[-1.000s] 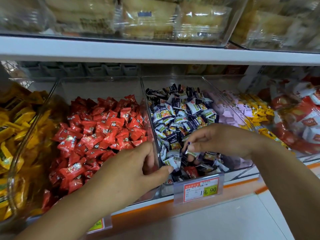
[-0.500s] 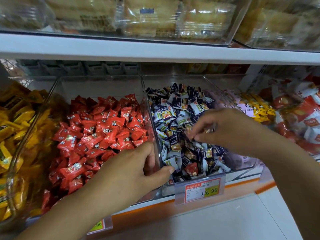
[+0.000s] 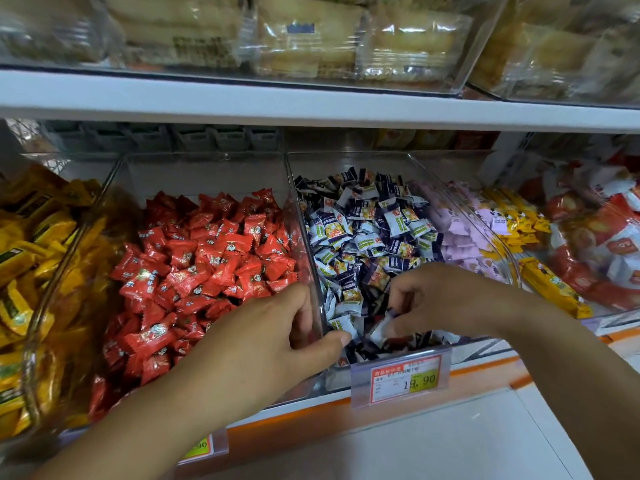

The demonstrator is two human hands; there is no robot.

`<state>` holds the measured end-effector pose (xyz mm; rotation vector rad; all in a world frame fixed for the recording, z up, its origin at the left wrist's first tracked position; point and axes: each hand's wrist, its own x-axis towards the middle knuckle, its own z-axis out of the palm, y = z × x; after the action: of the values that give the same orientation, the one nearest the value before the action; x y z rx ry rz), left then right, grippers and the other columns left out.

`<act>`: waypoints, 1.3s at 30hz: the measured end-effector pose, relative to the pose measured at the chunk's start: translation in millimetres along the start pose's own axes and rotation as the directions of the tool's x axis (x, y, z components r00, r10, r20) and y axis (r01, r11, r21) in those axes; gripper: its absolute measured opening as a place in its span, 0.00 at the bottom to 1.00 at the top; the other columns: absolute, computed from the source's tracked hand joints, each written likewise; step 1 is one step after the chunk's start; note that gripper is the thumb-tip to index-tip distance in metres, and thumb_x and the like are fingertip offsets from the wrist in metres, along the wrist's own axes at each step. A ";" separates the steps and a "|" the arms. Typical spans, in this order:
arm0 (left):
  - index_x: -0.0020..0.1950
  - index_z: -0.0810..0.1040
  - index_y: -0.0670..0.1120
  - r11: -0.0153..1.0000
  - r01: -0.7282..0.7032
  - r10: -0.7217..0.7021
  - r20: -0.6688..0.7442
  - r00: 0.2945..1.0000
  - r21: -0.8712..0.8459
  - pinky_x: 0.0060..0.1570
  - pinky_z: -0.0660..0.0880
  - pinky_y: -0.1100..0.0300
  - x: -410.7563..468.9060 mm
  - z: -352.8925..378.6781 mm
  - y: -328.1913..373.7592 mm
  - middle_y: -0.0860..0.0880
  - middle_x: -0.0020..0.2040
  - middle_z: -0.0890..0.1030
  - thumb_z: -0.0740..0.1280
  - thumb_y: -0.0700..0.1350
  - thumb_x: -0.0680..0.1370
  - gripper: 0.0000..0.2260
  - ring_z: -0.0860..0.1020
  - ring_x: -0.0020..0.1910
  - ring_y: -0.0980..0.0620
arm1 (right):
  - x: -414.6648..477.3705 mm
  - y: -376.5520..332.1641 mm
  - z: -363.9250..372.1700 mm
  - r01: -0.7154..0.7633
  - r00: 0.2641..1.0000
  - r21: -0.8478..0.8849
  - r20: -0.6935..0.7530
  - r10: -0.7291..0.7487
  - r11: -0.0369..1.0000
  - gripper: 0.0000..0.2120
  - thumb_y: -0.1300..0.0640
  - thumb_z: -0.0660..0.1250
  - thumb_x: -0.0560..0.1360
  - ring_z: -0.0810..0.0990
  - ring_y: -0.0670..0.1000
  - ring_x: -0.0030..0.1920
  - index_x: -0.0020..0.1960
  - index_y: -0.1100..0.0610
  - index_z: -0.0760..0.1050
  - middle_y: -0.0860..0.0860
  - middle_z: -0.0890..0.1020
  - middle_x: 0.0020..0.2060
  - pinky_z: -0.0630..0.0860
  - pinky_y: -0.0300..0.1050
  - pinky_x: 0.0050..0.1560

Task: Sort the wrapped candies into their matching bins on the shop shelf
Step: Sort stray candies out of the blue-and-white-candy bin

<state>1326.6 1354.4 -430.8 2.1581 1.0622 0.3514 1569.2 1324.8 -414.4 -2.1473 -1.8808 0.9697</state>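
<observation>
The shop shelf [image 3: 207, 98] carries a row of clear bins, and we go from the wide things to the small ones. At the far left lies a heap of yellow packets [image 3: 27, 254]. Next comes the red bin [image 3: 207, 174], full of red candies [image 3: 214, 258], and then the blue bin [image 3: 346, 161], full of dark blue and white candies [image 3: 374, 230]. Behind its right wall we see pink packets [image 3: 460, 237]. Our left hand [image 3: 277, 334] grips the dividing wall [image 3: 301, 220] between the red bin and the blue bin, near the front: the fingers are on the red side and the thumb is hooked over on the blue side. Our right hand [image 3: 446, 299] is low in the front of the blue bin, with curled fingers, and it pinches a white-wrapped candy [image 3: 381, 329] among the others. We cannot read the print on it, so we cannot tell if it belongs here. A price tag [image 3: 401, 375] hangs just below. We judge that each candy is very light, with a hard piece inside and a thin, smooth, crinkly wrapper that slips easily. The best hold is probably a pinch of two fingers across the thick middle, not on the flat sealed ends, which bend and slide. The wall of the bin looks stiff but smooth, so the grip there must be firm.
</observation>
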 end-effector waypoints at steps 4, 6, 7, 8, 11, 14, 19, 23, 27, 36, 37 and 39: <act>0.39 0.66 0.53 1.000 0.001 -0.001 0.001 1.000 -0.013 0.32 0.65 0.59 -0.5 0.1 -1.2 0.58 0.31 0.74 0.62 0.69 0.69 0.20 0.67 0.28 0.56 | -3.4 -5.0 -8.5 0.045 0.999 0.245 0.009 -0.049 0.968 0.12 0.54 0.76 0.69 0.77 0.46 0.32 0.43 0.55 0.74 0.50 0.82 0.32 0.72 0.42 0.35; 0.39 0.67 0.52 1.000 -0.003 0.003 0.000 1.000 -0.017 0.31 0.64 0.59 -0.5 0.2 -1.5 0.58 0.31 0.74 0.62 0.68 0.69 0.20 0.67 0.28 0.56 | -3.1 -8.4 -10.9 0.046 0.999 0.336 -0.005 -0.047 0.941 0.12 0.56 0.75 0.70 0.77 0.47 0.31 0.48 0.55 0.74 0.50 0.82 0.32 0.72 0.41 0.33; 0.39 0.67 0.52 1.000 -0.006 0.006 0.000 1.000 -0.021 0.31 0.64 0.60 -0.4 0.3 -1.7 0.58 0.31 0.74 0.63 0.68 0.70 0.20 0.67 0.28 0.56 | -1.9 -9.7 -11.7 0.041 0.999 0.363 -0.035 -0.030 0.931 0.13 0.55 0.75 0.70 0.77 0.47 0.32 0.50 0.54 0.74 0.49 0.82 0.33 0.72 0.41 0.33; 0.39 0.66 0.52 1.000 -0.009 0.009 -0.001 1.000 -0.022 0.31 0.64 0.60 -0.3 0.5 -1.9 0.58 0.31 0.74 0.63 0.68 0.70 0.20 0.67 0.28 0.56 | 0.0 -10.6 -12.0 0.039 0.997 0.371 -0.079 -0.010 0.928 0.13 0.52 0.75 0.70 0.78 0.47 0.33 0.51 0.52 0.75 0.48 0.83 0.35 0.73 0.42 0.36; 0.40 0.66 0.52 1.000 -0.016 0.015 -0.005 1.000 -0.019 0.31 0.64 0.60 -0.3 0.9 -2.4 0.58 0.30 0.73 0.63 0.68 0.70 0.20 0.67 0.28 0.56 | 6.2 -12.6 -12.7 0.037 0.980 0.330 -0.195 0.030 0.943 0.14 0.45 0.75 0.67 0.82 0.49 0.44 0.48 0.48 0.77 0.48 0.84 0.43 0.77 0.47 0.48; 0.40 0.66 0.52 0.999 -0.022 0.022 -0.003 1.000 -0.022 0.31 0.63 0.61 -0.5 1.0 -2.7 0.57 0.31 0.73 0.63 0.68 0.70 0.20 0.67 0.28 0.56 | 6.3 -15.7 -17.5 0.025 0.979 0.317 -0.198 0.040 0.948 0.12 0.46 0.75 0.68 0.81 0.47 0.41 0.47 0.49 0.78 0.48 0.84 0.44 0.77 0.42 0.40; 0.39 0.66 0.52 0.999 -0.036 0.036 -0.005 0.999 -0.025 0.32 0.66 0.57 0.7 1.7 -5.8 0.54 0.30 0.73 0.63 0.69 0.70 0.20 0.68 0.27 0.56 | 3.2 -36.2 -19.1 0.194 0.954 0.460 -0.293 -0.058 0.867 0.07 0.52 0.73 0.72 0.77 0.48 0.33 0.46 0.53 0.79 0.50 0.83 0.37 0.73 0.36 0.31; 0.39 0.66 0.52 0.999 -0.042 0.041 -0.012 0.999 -0.025 0.32 0.67 0.54 1.9 2.4 -7.7 0.54 0.30 0.73 0.63 0.68 0.70 0.20 0.68 0.27 0.56 | 9.3 -73.6 -6.3 0.402 0.898 0.517 -0.382 -0.217 0.755 0.13 0.51 0.70 0.74 0.82 0.47 0.36 0.57 0.51 0.76 0.47 0.84 0.43 0.78 0.39 0.39; 0.39 0.66 0.52 0.999 -0.047 0.047 -0.023 0.999 -0.014 0.31 0.65 0.58 1.7 2.9 -7.9 0.54 0.31 0.74 0.63 0.68 0.70 0.20 0.67 0.27 0.57 | 7.5 -80.8 -14.6 0.411 0.900 0.476 -0.347 -0.264 0.777 0.11 0.54 0.64 0.79 0.83 0.45 0.49 0.61 0.50 0.75 0.47 0.81 0.54 0.80 0.42 0.51; 0.39 0.66 0.51 1.000 -0.019 0.019 -0.019 1.000 -0.003 0.29 0.61 0.62 2.1 2.2 -1.1 0.59 0.30 0.74 0.65 0.65 0.72 0.18 0.68 0.26 0.57 | 23.3 -35.7 39.1 0.252 0.968 -0.488 0.114 -0.226 0.836 0.24 0.38 0.71 0.69 0.49 0.51 0.71 0.64 0.35 0.71 0.43 0.55 0.72 0.53 0.54 0.69; 0.39 0.67 0.51 1.000 -0.013 0.013 -0.013 1.000 -0.014 0.30 0.62 0.61 1.5 2.0 -0.3 0.58 0.29 0.73 0.65 0.64 0.72 0.18 0.67 0.26 0.57 | 26.4 -32.3 37.5 0.235 0.970 -0.535 0.069 -0.235 0.812 0.28 0.36 0.70 0.68 0.50 0.51 0.70 0.67 0.36 0.68 0.44 0.55 0.72 0.52 0.55 0.68; 0.40 0.67 0.50 0.999 -0.003 0.003 -0.005 1.000 -0.036 0.31 0.63 0.60 1.2 1.2 -0.6 0.57 0.29 0.73 0.65 0.64 0.72 0.18 0.67 0.26 0.56 | 31.3 -25.9 28.3 0.186 0.967 -0.600 -0.027 -0.253 0.778 0.28 0.36 0.69 0.70 0.52 0.52 0.69 0.69 0.34 0.66 0.45 0.55 0.72 0.52 0.55 0.68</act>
<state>1327.6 1355.0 -432.2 2.1280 1.0472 0.3752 1532.7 1350.6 -435.8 -2.1151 -2.5575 0.2093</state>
